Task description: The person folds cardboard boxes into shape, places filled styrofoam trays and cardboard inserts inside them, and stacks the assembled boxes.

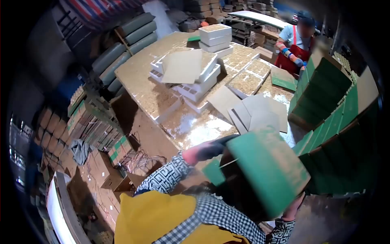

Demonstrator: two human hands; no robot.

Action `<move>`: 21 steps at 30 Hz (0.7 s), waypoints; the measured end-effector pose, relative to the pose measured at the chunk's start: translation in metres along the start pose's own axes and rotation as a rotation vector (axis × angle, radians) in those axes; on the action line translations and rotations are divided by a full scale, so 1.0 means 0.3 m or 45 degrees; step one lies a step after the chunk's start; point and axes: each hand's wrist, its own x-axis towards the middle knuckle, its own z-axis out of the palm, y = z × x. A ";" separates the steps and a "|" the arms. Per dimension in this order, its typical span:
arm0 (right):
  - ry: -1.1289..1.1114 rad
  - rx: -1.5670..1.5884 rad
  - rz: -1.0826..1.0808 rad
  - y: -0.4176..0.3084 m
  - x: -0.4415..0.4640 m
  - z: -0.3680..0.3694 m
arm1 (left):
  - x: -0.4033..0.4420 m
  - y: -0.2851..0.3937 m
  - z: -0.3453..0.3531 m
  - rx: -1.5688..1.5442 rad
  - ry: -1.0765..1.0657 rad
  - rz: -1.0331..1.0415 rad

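The box [271,164] is tilting in front of the person's body, its dark hollow side facing back toward the apron [219,211]; it is probably leaning this way because the two hands are taking it from opposite sides, which would be balancing its bulk. From the box, the loose sheets [260,110] are lying at 12 o'clock on the table [142,67], overlapping and fanning out, apparently just set down flat within reach. At 11 o'clock the white trays [209,83] are standing in uneven layers, with one sheet [183,66] resting across them, and the slots seem to be keeping small pieces sorted. The cartons [337,132] are standing close together in a row at 2 to 3 o'clock, likely packed so to save room and prop each other. Between 12 and 1 o'clock, farther off, a co-worker [298,46] in red overalls is reaching toward the far end of that row. As for the hands, the gloved left hand [211,149], at 10 o'clock, is holding the upper edge of the box, its fingers closing in on the cardboard and their tips passing out of sight. The right hand [291,210], at 5 o'clock, is showing little more than its wrist and heel beneath the lower edge; it seems to be bearing weight from below, but how wide its fingers are spreading cannot be told.
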 end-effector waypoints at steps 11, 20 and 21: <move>0.677 -1.217 -0.143 -0.138 0.040 0.339 | 0.083 -0.185 0.027 -0.314 0.486 -0.568; 0.833 -1.363 0.010 -0.058 0.115 0.290 | -0.129 -0.196 -1.174 -0.455 1.598 0.279; 0.848 -1.398 0.024 -0.058 0.125 0.293 | -0.120 -0.164 -1.229 -0.515 1.547 0.190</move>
